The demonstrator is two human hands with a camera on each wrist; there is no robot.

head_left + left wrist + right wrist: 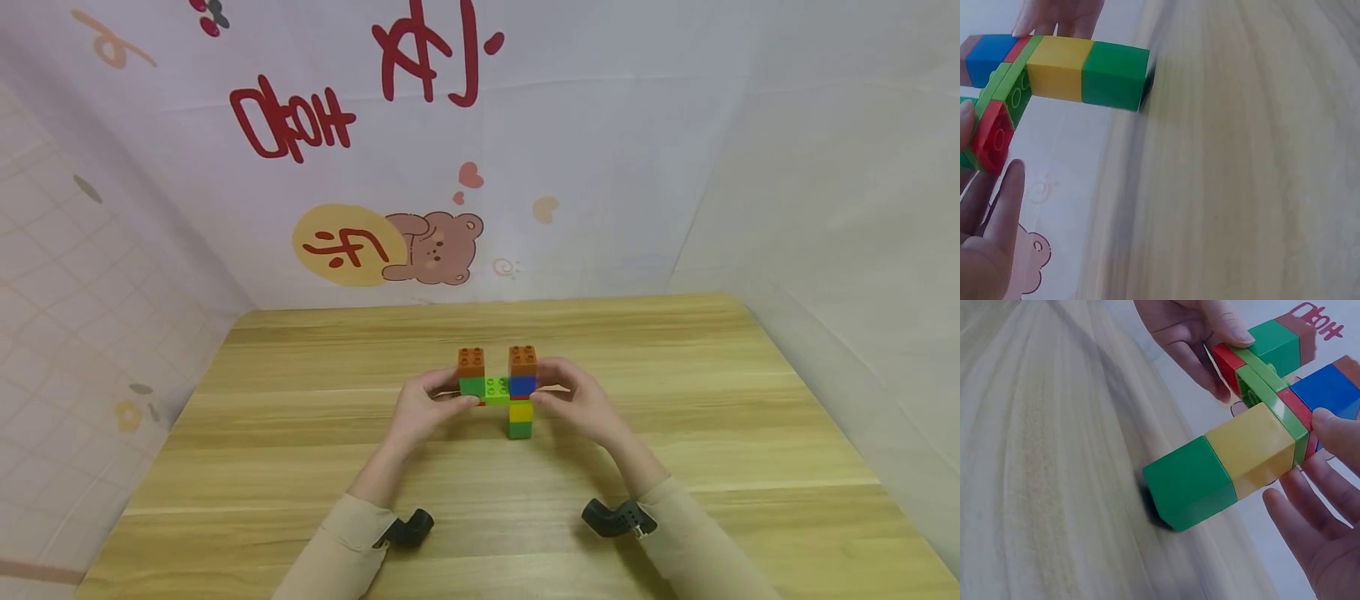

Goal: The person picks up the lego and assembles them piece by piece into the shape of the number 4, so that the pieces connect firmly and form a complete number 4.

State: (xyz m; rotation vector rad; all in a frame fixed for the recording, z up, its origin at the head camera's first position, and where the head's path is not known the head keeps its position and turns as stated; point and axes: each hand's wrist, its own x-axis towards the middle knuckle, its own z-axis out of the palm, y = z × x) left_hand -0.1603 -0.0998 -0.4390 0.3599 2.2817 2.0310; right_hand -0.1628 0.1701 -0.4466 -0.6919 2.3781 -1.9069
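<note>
A toy building-block structure (497, 391) stands over the middle of the table. Its right column stacks a brown block (522, 359), a blue block (522, 386), a thin red piece, a light green plate (1025, 56), a yellow block (1250, 449) and a green block (1190, 481) at the bottom. On the left side, a brown block (471, 361) tops a green block (472, 387), with a red piece (991, 136) under the plate. My left hand (423, 405) pinches this left side between thumb and fingers. At the red and blue pieces, my right hand (579, 402) grips the right column.
The wood-grain table (300, 467) stretches out around both hands. Behind it hangs a white cloth (600, 150) with red characters and a bear print, and pale cloth also borders both sides. Dark wrist mounts (408, 528) sit on the sleeves.
</note>
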